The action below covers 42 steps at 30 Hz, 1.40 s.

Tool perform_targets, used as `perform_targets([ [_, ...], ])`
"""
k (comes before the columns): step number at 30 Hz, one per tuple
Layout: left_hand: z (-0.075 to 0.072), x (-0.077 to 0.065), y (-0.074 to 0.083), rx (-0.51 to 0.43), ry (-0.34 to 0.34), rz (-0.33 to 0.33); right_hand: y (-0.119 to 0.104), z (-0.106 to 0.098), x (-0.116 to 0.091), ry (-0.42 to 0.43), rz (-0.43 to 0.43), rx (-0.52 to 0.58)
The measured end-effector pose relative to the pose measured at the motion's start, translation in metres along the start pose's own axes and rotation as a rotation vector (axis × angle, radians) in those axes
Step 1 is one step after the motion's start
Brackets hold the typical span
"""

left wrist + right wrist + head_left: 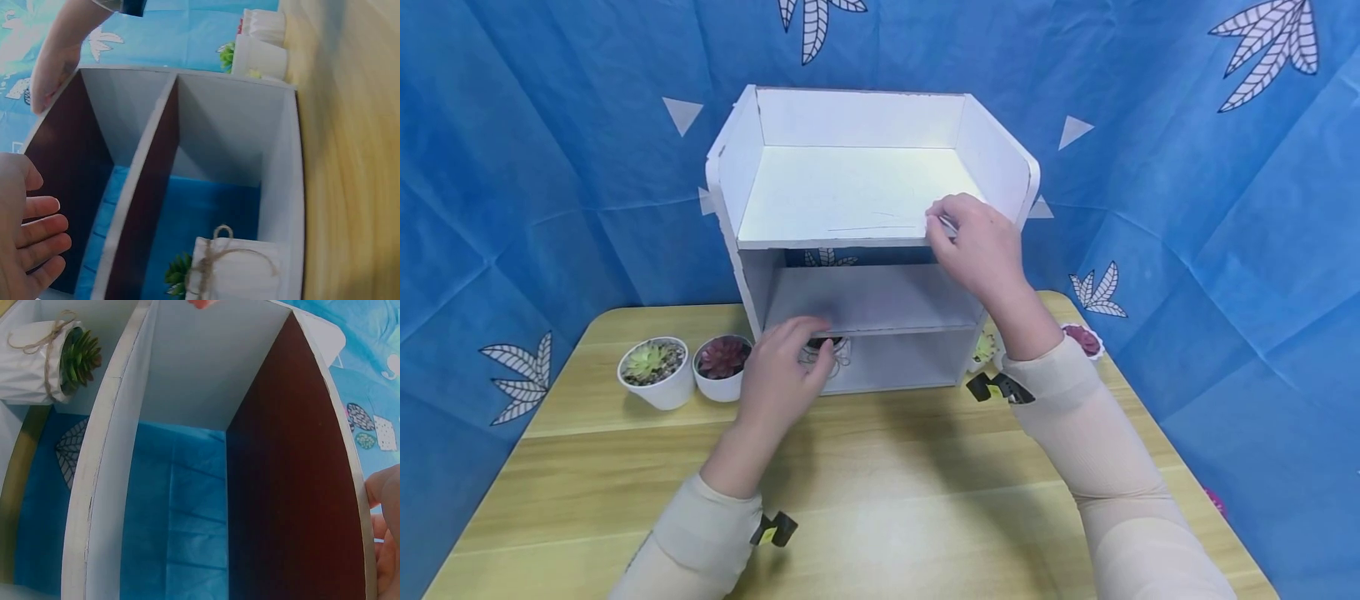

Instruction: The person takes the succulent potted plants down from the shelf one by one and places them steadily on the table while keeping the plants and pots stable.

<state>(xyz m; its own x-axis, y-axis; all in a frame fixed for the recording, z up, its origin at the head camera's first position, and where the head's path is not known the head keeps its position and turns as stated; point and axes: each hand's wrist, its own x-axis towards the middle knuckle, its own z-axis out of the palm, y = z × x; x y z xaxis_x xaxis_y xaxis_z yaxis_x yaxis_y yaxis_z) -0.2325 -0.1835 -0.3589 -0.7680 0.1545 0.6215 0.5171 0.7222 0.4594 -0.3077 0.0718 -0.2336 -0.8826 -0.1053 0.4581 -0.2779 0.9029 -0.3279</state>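
Note:
A white tiered shelf (865,192) stands at the back of the table. At the right of its top board's front edge is my right hand (981,246), fingers bent; whether something small sits between the fingertips cannot be made out. My left hand (786,367), fingers loose, hovers before the left part of the middle board (880,300), holding nothing. Behind it, a white pot tied with twine (240,269) and holding a green succulent (179,275) stands in the bottom compartment. The right wrist view shows the right fingers (380,487) at the top board's edge.
Left of the shelf stand a white pot with a green succulent (658,375) and one with a dark red succulent (721,367). To the right are a yellow-green plant (983,347) and a red one (1081,339). A blue patterned cloth (550,167) hangs behind the wooden table (880,500).

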Motion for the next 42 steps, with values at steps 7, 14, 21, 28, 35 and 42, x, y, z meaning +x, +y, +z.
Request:
perform_targets([
  [7,0.009,-0.005,-0.005,-0.004,-0.02,-0.001,0.0,0.0,0.0,0.005,-0.006,0.004],
  [14,0.013,-0.008,-0.01,0.015,-0.042,-0.027,0.001,0.0,0.0,0.008,-0.004,0.004],
  [21,0.018,-0.014,-0.017,0.027,-0.09,-0.067,0.001,0.0,-0.001,0.011,0.0,0.003],
  [28,0.023,-0.018,-0.023,0.056,-0.118,-0.123,0.001,0.001,0.0,0.018,-0.013,0.005],
  [35,0.029,-0.021,-0.03,0.101,-0.137,-0.163,0.001,0.001,0.0,0.027,-0.022,0.013],
  [42,0.036,-0.023,-0.033,0.109,-0.144,-0.224,0.001,0.001,0.0,0.031,-0.019,0.008],
])
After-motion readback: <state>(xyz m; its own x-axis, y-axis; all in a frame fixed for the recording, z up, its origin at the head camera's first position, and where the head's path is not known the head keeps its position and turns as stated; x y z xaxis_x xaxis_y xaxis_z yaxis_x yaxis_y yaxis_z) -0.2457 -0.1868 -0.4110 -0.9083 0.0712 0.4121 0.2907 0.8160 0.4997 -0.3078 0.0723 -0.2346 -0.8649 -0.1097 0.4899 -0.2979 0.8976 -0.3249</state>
